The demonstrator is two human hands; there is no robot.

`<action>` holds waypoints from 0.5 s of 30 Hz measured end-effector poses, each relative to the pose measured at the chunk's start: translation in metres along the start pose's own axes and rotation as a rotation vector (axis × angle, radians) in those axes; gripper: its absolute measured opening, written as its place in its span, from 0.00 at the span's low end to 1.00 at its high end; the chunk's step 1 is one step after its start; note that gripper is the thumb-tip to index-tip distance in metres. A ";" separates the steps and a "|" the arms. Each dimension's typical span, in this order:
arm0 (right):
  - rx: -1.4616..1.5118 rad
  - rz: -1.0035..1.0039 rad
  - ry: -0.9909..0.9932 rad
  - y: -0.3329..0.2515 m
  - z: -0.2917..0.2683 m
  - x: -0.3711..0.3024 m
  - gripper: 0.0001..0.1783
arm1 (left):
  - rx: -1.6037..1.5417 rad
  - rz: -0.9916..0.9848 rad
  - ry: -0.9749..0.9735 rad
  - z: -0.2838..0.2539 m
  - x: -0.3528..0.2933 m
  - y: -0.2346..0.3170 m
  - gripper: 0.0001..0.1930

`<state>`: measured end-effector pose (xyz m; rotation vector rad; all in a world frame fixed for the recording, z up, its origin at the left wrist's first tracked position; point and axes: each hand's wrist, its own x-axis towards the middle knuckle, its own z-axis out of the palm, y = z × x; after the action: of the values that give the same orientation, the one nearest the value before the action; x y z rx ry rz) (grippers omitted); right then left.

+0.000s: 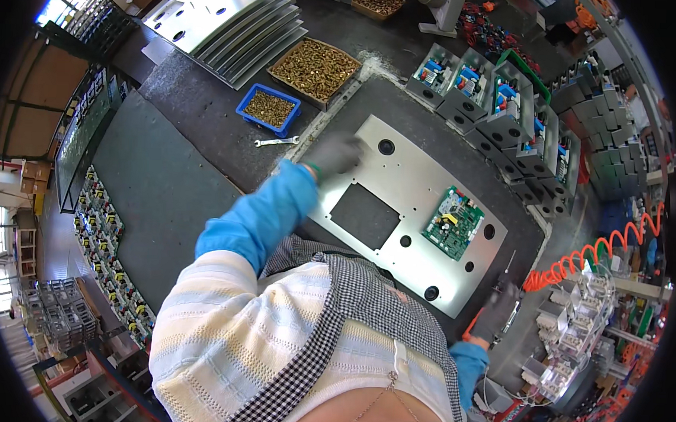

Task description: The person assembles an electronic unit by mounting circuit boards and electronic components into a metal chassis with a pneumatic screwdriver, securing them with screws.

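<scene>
A flat silver metal panel [395, 269] with a square cutout and several round black-rimmed holes lies in front of me. A green circuit board [454, 224] sits on its right part. My left hand [335, 154], in a dark glove, is over the panel's upper left edge; motion smears its fingers. At the panel's lower right corner, my gloved right hand [496, 312] is closed around a screwdriver [510, 262] whose thin shaft points up and away. Part of the tool is hidden by the hand.
A blue tray [246, 108] and a cardboard box [328, 101] hold brass-coloured fasteners, with a wrench [277, 142] nearby. Stacked panels [232, 40] stand far left. Grey boxes [468, 104] with electronics line the far right. An orange coiled hose [574, 260] hangs at right.
</scene>
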<state>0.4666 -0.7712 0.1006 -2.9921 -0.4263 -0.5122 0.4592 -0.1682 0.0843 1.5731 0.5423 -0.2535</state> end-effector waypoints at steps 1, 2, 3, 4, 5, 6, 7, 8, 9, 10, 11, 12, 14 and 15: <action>-0.076 0.084 -0.055 0.018 -0.011 -0.010 0.32 | 0.094 0.029 0.283 -0.043 -0.002 0.012 0.19; -0.158 0.176 -0.110 0.034 -0.021 -0.023 0.34 | 0.188 0.059 0.557 -0.079 -0.002 0.019 0.21; -0.156 0.173 -0.110 0.048 -0.025 -0.035 0.34 | -0.055 0.075 0.622 -0.111 -0.005 0.020 0.24; -0.208 0.101 -0.256 0.060 -0.020 -0.034 0.34 | 0.177 -0.025 0.702 -0.182 -0.002 -0.009 0.26; -0.310 0.092 -0.408 0.070 -0.027 -0.051 0.34 | 0.220 -0.145 0.794 -0.177 0.001 0.006 0.22; -0.309 0.088 -0.402 0.075 -0.021 -0.055 0.34 | 0.215 -0.141 0.798 -0.184 0.004 0.004 0.22; -0.303 -0.164 -0.380 0.079 -0.011 -0.059 0.34 | 0.291 -0.215 0.694 -0.192 0.011 0.002 0.23; -0.296 -0.415 -0.357 0.080 -0.006 -0.060 0.34 | 0.367 -0.290 0.587 -0.202 0.021 0.002 0.23; -0.268 -0.495 -0.350 0.072 -0.008 -0.058 0.31 | 0.367 -0.284 0.572 -0.198 0.030 0.002 0.23; -0.253 -0.527 -0.343 0.062 -0.001 -0.037 0.31 | 0.344 -0.329 0.490 -0.208 0.054 0.028 0.23; -0.208 -0.611 -0.387 0.056 -0.001 -0.027 0.28 | 0.326 -0.366 0.377 -0.225 0.060 0.029 0.23; -0.168 -0.682 -0.431 0.053 -0.003 -0.020 0.25 | 0.311 -0.395 0.252 -0.243 0.059 0.023 0.23; -0.157 -0.769 -0.368 0.056 0.012 -0.005 0.18 | 0.266 -0.448 0.031 -0.279 0.061 0.019 0.23; -0.146 -0.805 -0.351 0.058 0.019 -0.001 0.17 | 0.245 -0.473 -0.079 -0.293 0.059 0.018 0.23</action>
<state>0.4881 -0.8248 0.0807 -2.9263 -1.7072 -0.0328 0.4707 0.1307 0.0977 1.6437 0.8430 -0.7604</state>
